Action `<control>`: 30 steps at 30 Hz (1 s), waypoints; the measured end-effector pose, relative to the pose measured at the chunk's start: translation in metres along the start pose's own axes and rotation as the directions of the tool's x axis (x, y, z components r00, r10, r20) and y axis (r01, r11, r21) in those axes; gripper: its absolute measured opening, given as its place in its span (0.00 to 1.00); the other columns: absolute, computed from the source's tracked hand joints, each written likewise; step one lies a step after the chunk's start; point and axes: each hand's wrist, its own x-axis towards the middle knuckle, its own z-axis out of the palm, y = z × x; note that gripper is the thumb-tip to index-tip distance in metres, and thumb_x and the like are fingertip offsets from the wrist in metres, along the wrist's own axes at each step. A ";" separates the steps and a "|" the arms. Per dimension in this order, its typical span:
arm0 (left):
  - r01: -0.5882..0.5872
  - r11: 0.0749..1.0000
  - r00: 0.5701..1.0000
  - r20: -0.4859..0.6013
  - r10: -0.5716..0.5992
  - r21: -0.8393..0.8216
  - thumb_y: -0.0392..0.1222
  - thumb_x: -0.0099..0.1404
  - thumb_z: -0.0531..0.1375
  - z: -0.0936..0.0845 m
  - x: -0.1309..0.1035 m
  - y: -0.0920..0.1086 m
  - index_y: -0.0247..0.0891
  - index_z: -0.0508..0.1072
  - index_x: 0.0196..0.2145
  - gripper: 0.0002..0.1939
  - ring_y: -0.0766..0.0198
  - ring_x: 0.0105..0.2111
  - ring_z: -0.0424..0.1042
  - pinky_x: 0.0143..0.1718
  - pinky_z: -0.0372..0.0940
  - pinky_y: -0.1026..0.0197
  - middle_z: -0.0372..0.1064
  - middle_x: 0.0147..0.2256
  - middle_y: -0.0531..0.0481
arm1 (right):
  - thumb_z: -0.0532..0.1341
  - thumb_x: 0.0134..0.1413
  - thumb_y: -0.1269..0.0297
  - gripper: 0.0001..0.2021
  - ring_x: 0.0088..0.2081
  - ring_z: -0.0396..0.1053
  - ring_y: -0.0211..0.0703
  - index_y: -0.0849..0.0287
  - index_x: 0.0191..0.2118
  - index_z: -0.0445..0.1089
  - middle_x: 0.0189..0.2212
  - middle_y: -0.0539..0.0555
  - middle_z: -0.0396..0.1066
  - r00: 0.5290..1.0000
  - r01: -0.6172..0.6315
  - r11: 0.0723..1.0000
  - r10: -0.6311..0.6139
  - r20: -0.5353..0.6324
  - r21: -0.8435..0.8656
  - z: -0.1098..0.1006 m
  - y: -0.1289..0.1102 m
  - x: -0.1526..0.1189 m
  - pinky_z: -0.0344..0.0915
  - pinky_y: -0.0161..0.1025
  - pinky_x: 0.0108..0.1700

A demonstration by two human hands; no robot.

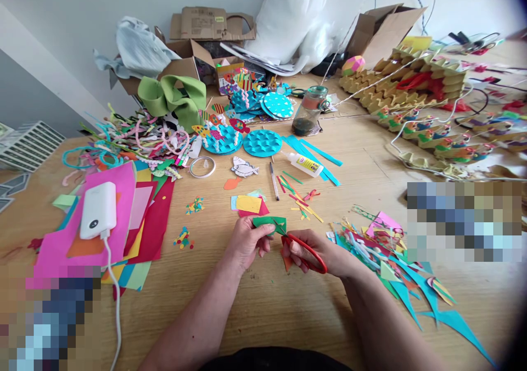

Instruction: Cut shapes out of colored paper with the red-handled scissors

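Note:
Over the front of the table, my left hand (246, 243) pinches a piece of green paper (263, 223) between thumb and fingers. My right hand (315, 247) is wrapped round the red handles of a pair of scissors (315, 258), whose blades lie at the paper's right end. An orange paper scrap (285, 262) shows below the scissors, partly hidden. Just beyond my hands lie yellow and red paper pieces (249, 203), narrow coloured paper strips (302, 198) and a pen (274, 181). A paper fish with drawn outlines (244, 167) lies farther back, beside an orange fish-shaped cutout (233, 183).
A glue bottle (304, 163) lies near blue strips (329, 154). Blue bumpy discs (262, 142) and a glass jar (309, 110) stand behind. Paper scraps (391, 256) pile up at right; a white power bank (97, 211) rests on coloured sheets at left, its cable (116, 305) trailing forward.

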 end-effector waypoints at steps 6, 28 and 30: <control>0.001 1.000 1.000 0.000 -0.001 0.001 0.42 0.46 0.66 0.000 0.000 0.001 0.33 0.68 0.20 0.12 0.73 0.10 0.59 0.07 0.48 0.70 0.65 0.16 0.55 | 0.54 0.54 0.41 0.26 0.19 0.60 0.31 0.65 0.30 0.65 0.21 0.52 0.66 1.000 0.003 1.000 -0.003 -0.022 0.010 0.000 0.001 0.002 0.56 0.28 0.19; 0.011 1.000 1.000 -0.012 -0.011 -0.016 0.44 0.46 0.66 0.001 0.000 0.000 0.33 0.67 0.24 0.13 0.72 0.12 0.62 0.08 0.50 0.70 0.66 0.18 0.56 | 0.55 0.53 0.41 0.26 0.17 0.58 0.30 0.65 0.30 0.66 0.19 0.50 0.64 0.998 -0.012 0.997 0.016 -0.060 0.073 0.003 0.000 0.003 0.53 0.29 0.18; 0.009 1.000 1.000 -0.021 -0.010 -0.028 0.44 0.46 0.66 0.002 0.000 0.001 0.34 0.67 0.25 0.14 0.72 0.12 0.63 0.08 0.50 0.70 0.65 0.18 0.56 | 0.55 0.53 0.42 0.26 0.17 0.58 0.30 0.65 0.30 0.66 0.19 0.50 0.64 0.998 -0.010 0.997 0.014 -0.057 0.074 0.003 0.000 0.003 0.53 0.29 0.18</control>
